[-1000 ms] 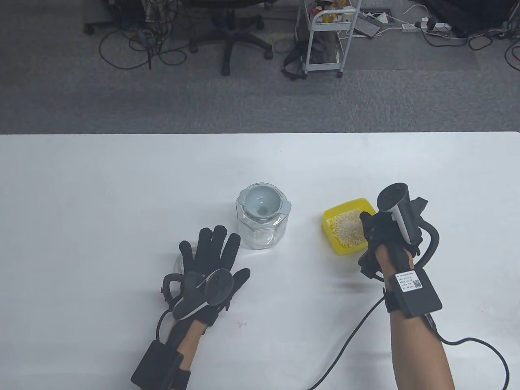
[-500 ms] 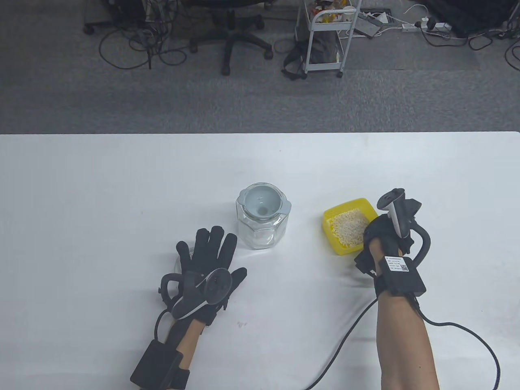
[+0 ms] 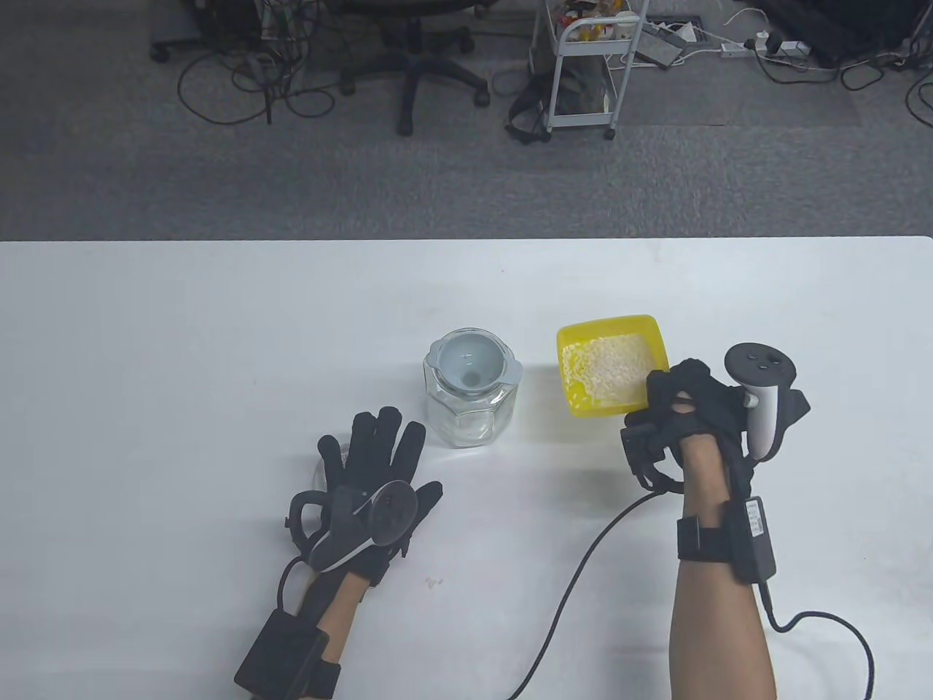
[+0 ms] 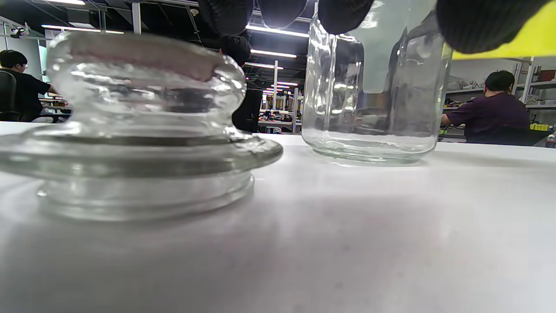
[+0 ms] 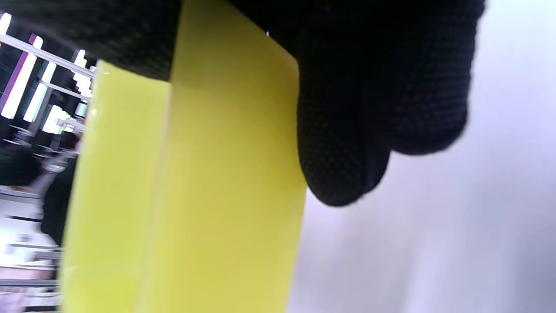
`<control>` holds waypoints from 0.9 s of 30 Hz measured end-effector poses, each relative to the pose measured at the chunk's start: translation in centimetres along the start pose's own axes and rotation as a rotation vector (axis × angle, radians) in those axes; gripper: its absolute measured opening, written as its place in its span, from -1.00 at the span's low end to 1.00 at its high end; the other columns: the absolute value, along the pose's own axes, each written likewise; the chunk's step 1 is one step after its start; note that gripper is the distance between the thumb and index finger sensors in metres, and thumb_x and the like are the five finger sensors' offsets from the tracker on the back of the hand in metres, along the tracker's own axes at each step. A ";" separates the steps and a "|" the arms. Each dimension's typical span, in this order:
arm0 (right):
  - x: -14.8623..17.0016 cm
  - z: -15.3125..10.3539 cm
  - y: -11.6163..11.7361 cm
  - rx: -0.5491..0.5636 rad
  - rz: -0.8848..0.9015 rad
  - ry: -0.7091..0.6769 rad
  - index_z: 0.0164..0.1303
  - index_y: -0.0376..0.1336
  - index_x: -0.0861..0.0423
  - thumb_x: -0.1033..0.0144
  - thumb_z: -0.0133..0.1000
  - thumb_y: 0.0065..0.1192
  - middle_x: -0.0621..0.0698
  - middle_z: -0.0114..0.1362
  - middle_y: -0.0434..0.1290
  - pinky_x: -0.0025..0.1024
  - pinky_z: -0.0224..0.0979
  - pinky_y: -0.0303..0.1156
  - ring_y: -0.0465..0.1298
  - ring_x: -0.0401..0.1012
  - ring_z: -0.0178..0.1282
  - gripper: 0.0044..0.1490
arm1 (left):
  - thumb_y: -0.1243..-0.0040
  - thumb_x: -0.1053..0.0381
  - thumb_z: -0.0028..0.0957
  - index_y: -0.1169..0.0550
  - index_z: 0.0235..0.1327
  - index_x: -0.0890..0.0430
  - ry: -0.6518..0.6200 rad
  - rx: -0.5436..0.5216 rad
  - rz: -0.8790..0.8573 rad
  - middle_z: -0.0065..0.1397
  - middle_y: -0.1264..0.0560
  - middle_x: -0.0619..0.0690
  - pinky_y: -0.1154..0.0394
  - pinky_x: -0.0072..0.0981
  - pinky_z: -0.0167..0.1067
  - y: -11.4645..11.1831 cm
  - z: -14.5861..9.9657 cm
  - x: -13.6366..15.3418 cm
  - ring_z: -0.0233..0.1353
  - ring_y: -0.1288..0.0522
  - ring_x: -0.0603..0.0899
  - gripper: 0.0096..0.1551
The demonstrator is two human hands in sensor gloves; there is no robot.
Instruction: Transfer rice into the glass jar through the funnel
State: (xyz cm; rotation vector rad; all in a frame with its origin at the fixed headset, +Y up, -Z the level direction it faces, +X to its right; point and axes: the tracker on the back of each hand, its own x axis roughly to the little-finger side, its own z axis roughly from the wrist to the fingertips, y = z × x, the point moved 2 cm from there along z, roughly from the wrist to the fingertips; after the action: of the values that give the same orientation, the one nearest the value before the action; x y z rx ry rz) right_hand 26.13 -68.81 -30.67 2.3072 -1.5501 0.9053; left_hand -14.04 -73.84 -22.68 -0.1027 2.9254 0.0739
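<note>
A clear glass jar stands mid-table with a pale blue funnel seated in its mouth; the jar also shows in the left wrist view. My right hand grips the near right corner of a yellow tub of rice and holds it lifted, right of the jar. The tub's wall fills the right wrist view under my fingers. My left hand lies flat with fingers spread, left of the jar, over the glass lid.
The white table reaches the far edge at mid-frame. Beyond it are office chairs, a wheeled cart and floor cables. My right glove's cable trails across the near table.
My right hand has closed on the yellow tub, lifted it off the table and carried it up and left toward the jar. My left hand has stayed still.
</note>
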 end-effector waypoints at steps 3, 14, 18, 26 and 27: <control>0.5 -0.6 0.9 -0.119 0.116 -0.040 0.14 0.07 0.12 -0.39 0.29 -0.07 0.22 0.39 0.41 -0.19 -0.04 0.76 0.79 -0.02 -0.08 -0.27 | -0.07 -0.56 0.11 -0.07 0.74 -0.23 -0.010 0.011 -0.001 0.89 0.11 0.07 0.06 0.55 0.52 -0.3 -0.1 -0.4 0.81 0.04 0.39 -0.01; -0.3 -0.1 3.8 -0.402 0.376 -0.135 0.29 -0.10 0.08 -0.21 0.06 0.23 0.24 0.48 0.19 -0.09 0.17 0.65 0.67 0.08 0.13 -0.10 | -0.06 -0.57 0.11 -0.02 0.74 -0.24 0.000 0.016 -0.015 0.88 0.20 0.09 0.08 0.54 0.53 -0.4 0.2 -0.4 0.82 0.09 0.40 0.02; -1.4 -0.9 4.4 -0.355 0.380 -0.198 0.36 -0.15 0.05 -0.21 0.05 0.26 0.24 0.49 0.17 -0.09 0.21 0.63 0.65 0.09 0.17 -0.04 | -0.06 -0.58 0.10 -0.02 0.74 -0.24 0.003 0.011 -0.023 0.89 0.19 0.08 0.08 0.55 0.53 -0.2 0.2 -0.3 0.82 0.09 0.39 0.03; -3.1 -2.6 5.0 -0.146 0.328 -0.327 0.51 -0.16 0.03 -0.21 -0.04 0.36 0.21 0.47 0.22 -0.10 0.21 0.64 0.66 0.07 0.17 0.13 | -0.06 -0.58 0.10 -0.02 0.75 -0.24 0.011 0.021 -0.018 0.89 0.18 0.09 0.08 0.56 0.53 -0.3 0.3 -0.1 0.82 0.09 0.39 0.03; -3.4 -2.9 5.0 -0.118 0.300 -0.350 0.51 -0.14 0.04 -0.21 -0.04 0.37 0.21 0.47 0.22 -0.10 0.22 0.63 0.66 0.08 0.17 0.14 | -0.05 -0.58 0.10 -0.02 0.74 -0.24 0.012 0.018 -0.021 0.89 0.18 0.08 0.08 0.56 0.53 -0.3 0.3 0.0 0.82 0.09 0.39 0.02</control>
State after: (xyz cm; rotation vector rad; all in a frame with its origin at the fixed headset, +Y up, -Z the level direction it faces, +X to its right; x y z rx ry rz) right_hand 19.72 -66.92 -31.15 2.2762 -2.0719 0.4616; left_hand -13.95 -74.09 -22.95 -0.1316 2.9356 0.0434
